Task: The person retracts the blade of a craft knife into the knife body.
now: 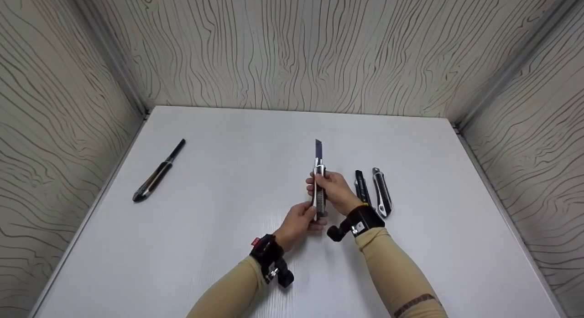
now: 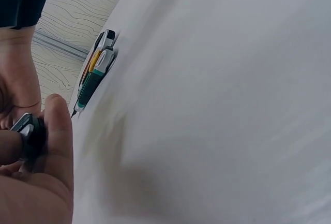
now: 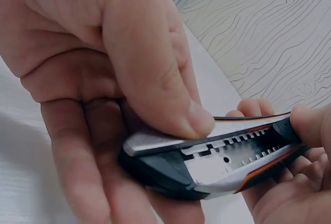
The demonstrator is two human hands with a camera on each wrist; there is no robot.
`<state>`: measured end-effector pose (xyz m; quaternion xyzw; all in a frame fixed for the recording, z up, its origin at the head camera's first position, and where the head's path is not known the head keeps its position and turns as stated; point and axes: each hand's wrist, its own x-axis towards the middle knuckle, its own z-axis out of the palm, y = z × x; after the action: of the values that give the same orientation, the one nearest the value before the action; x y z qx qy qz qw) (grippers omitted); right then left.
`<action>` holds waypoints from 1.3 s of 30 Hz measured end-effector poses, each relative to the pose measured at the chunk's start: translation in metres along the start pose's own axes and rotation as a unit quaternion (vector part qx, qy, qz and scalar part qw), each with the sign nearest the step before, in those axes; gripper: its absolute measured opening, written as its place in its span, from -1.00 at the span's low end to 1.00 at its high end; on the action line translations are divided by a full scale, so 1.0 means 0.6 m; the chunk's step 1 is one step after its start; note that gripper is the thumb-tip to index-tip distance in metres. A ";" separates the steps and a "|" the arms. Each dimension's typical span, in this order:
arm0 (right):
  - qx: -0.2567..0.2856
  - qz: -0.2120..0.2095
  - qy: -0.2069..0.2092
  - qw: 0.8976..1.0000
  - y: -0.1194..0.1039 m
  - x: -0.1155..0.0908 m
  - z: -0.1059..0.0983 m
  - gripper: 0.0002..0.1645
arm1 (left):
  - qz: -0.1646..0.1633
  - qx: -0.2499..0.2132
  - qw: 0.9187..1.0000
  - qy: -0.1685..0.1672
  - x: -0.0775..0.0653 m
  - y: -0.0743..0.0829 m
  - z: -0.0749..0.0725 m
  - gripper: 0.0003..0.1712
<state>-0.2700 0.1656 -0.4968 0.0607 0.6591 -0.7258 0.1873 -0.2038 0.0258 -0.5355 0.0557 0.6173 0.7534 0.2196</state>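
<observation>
A silver and black utility knife (image 1: 320,199) with orange trim is held upright before me, its blade (image 1: 318,148) extended away from me. My left hand (image 1: 297,224) grips the tail end between thumb and fingers. Higher up, my right hand (image 1: 336,190) holds the handle, and its thumb (image 3: 309,123) lies on the slider. The right wrist view shows the toothed slider track (image 3: 232,151) and the left thumb (image 3: 199,120) on the handle's side. In the left wrist view only the dark tail end (image 2: 32,131) shows between the fingers.
To the right lie a black knife (image 1: 361,183), partly behind the right wrist, and a silver and black knife (image 1: 382,192). Another knife (image 1: 155,179) with a dark extended blade lies far left. The white table (image 1: 228,149) has patterned walls (image 1: 283,49) behind and beside it.
</observation>
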 end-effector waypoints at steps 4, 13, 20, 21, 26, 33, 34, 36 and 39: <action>-0.004 -0.003 -0.013 1.000 0.000 -0.001 -0.001 -0.51 | -0.001 0.000 1.000 0.001 -0.001 0.000 0.001 -0.60; -0.005 -0.015 -0.012 1.000 0.001 0.000 0.001 -0.50 | -0.003 0.001 1.000 0.007 -0.001 0.004 0.000 -0.62; -0.022 -0.024 -0.014 0.999 0.001 0.002 0.003 -0.51 | 0.003 -0.009 1.000 0.008 -0.004 0.008 0.000 -0.64; -0.022 -0.023 -0.015 0.999 0.001 0.001 0.003 -0.51 | 0.003 -0.010 1.000 0.008 -0.005 0.008 0.000 -0.64; -0.014 -0.021 -0.020 0.999 -0.002 -0.001 0.001 -0.50 | 0.008 -0.003 1.000 0.008 -0.005 0.009 0.000 -0.63; -0.001 -0.019 -0.019 1.000 -0.004 -0.002 -0.004 -0.50 | 0.009 -0.002 1.000 0.005 -0.002 0.011 0.003 -0.63; 0.000 -0.016 -0.017 1.000 -0.004 -0.001 -0.005 -0.50 | 0.008 -0.002 1.000 0.006 -0.001 0.011 0.003 -0.63; 0.001 -0.014 -0.019 1.000 -0.003 -0.001 -0.005 -0.50 | 0.005 -0.004 1.000 0.008 -0.002 0.013 0.004 -0.64; 0.008 -0.019 -0.028 0.999 -0.002 -0.002 -0.005 -0.49 | 0.001 -0.007 1.000 0.013 -0.002 0.013 0.005 -0.64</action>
<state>-0.2700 0.1690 -0.4957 0.0293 0.6487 -0.7361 0.1910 -0.2039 0.0267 -0.5270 0.0447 0.6145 0.7589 0.2110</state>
